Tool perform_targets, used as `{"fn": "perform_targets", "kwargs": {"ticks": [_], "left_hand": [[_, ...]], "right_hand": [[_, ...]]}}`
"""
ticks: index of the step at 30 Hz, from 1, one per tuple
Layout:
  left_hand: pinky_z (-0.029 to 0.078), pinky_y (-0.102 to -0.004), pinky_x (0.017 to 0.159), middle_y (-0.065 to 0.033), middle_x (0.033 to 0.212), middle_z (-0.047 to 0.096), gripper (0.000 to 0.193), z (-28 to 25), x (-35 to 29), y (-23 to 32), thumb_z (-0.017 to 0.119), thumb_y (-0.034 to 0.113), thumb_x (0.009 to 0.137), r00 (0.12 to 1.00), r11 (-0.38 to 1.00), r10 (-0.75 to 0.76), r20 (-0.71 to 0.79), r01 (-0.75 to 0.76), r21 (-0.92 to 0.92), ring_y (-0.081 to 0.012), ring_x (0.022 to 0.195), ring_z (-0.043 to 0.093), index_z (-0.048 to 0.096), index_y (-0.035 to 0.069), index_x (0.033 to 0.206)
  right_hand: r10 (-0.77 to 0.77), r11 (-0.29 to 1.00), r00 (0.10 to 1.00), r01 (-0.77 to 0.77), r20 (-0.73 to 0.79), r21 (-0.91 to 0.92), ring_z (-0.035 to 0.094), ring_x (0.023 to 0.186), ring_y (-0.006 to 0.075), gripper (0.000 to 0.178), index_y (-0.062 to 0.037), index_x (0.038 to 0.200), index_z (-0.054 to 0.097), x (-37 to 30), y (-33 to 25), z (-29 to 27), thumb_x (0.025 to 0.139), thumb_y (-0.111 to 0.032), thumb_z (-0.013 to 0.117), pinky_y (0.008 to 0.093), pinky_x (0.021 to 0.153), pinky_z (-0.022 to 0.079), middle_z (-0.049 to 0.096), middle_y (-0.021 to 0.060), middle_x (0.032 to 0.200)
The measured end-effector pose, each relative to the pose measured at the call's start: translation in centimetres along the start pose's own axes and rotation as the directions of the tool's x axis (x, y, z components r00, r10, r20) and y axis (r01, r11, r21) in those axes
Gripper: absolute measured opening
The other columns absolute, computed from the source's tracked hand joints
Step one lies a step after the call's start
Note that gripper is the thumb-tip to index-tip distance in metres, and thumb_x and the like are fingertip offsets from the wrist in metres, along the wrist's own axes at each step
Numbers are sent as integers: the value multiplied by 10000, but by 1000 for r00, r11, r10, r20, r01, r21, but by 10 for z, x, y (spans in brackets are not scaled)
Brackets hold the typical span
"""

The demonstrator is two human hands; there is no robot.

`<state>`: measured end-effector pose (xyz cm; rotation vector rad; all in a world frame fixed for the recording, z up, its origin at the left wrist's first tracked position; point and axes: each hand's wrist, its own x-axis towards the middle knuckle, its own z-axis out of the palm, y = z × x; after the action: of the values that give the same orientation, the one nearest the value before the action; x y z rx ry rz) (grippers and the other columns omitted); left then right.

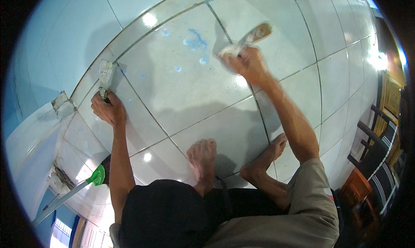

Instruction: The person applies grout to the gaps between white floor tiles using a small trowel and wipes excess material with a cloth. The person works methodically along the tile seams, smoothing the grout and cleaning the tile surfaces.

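Note:
I crouch on a floor of large white tiles [207,114]. My left hand [108,110] grips a scraper [105,75] whose broad blade is caked in white; the blade rests on a grout line near the wall. My right hand [249,63] reaches further out and holds a wooden-handled tool [258,33] with a whitish smeared end [226,51] pressed against the tile beside another grout line. Blue paint spots [195,40] mark the tile between the two hands. My bare feet [202,155] stand on the tiles below.
The light blue wall [65,36] runs along the left, with a broken patch [61,103] at its base. A green-headed broom [97,176] with a grey handle lies at lower left. Dark wooden chairs [371,153] stand at the right edge.

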<state>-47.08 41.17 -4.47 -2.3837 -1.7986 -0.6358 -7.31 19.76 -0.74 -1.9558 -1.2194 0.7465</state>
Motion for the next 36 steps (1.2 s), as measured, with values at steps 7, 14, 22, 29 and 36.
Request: {"fn": "perform_targets", "kwargs": {"ticks": [7,14,22,29,36], "left_hand": [[414,-490,863,-156,1013,600,279,3,-1,-8,659,215,898,999,998,44,19,-45,34,-362,947,547,596,8,1073],[419,-509,890,-189,1037,599,359,1,0,-10,642,254,910,998,999,36,43,-37,37,-386,990,554,601,-27,1130],[412,-502,907,-176,1062,602,370,3,2,-3,648,272,916,999,999,5,44,-6,39,-383,1029,545,605,-19,1141],[405,-487,917,-158,1067,600,319,-3,0,-2,650,245,919,999,998,-36,39,34,53,-361,1025,542,604,6,1125],[397,-492,925,-163,1094,590,328,-3,1,1,624,277,935,996,998,-46,80,42,50,-363,1039,534,597,4,1116]], "right_hand": [[-70,997,991,74,112,-34,524,465,130,387,1,716,675,-37,40,-16,970,-289,693,336,415,408,580,63,543],[272,953,962,-265,-34,146,546,526,108,344,59,779,701,-46,-7,-12,979,-218,655,321,461,440,628,72,612],[101,995,965,-98,-241,27,710,688,230,199,24,940,739,-106,-13,50,956,-167,687,357,603,537,725,176,792],[508,842,762,-341,-401,417,644,632,131,165,49,995,728,-147,-8,50,970,-96,652,297,535,495,712,89,770],[323,945,873,-276,-365,177,624,597,82,157,39,987,711,-141,-31,129,955,-113,684,264,503,495,688,39,735]]}}
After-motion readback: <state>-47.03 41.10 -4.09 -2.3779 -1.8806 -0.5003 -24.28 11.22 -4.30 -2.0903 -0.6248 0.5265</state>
